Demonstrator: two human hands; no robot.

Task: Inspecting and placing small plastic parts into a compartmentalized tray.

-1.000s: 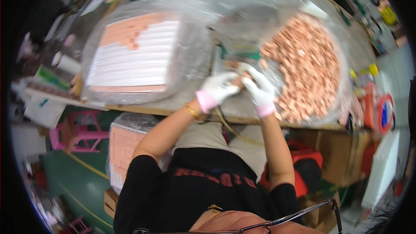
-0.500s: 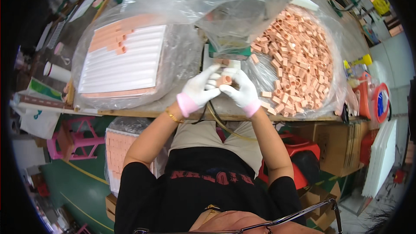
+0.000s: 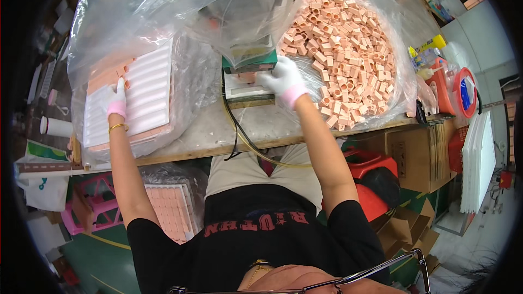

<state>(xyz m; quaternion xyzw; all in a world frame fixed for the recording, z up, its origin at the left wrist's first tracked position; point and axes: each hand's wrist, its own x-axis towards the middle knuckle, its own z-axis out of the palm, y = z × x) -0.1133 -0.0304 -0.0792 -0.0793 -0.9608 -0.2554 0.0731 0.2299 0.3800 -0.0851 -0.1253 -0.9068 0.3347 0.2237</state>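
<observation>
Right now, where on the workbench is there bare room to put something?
Bare workbench shows along the front edge, between the ridged white tray's plastic and the hollow peach blocks; cables cross it. Crowded: the blocks, the tray, and the green-edged device by the right hand.

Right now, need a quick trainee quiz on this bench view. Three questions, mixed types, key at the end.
1. Which hand is at the ridged tray?
2. True or false: the loose blocks lie to the right of the ridged tray.
3. The glove on the right hand has a cuff of which colour? A) blue B) pink C) black

Key:
1. The left hand
2. True
3. B
</observation>
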